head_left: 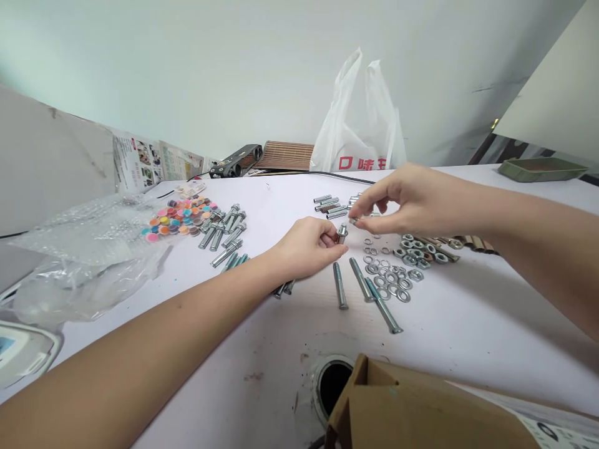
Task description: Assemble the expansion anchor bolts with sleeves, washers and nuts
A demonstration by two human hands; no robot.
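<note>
My left hand is closed around an expansion bolt, held upright with its threaded tip and a washer showing on top; the lower part is hidden by my fingers. Just right of the tip, my right hand pinches a small metal ring; whether it is a nut or a washer I cannot tell. Several loose bolts lie below my left hand. Washers and hex nuts are heaped under my right hand. Metal sleeves lie behind both hands.
Bolts with sleeves and washers lie at left, beside colourful small discs and clear plastic wrap. A cardboard box and a round table hole are in front. A white plastic bag stands at the back.
</note>
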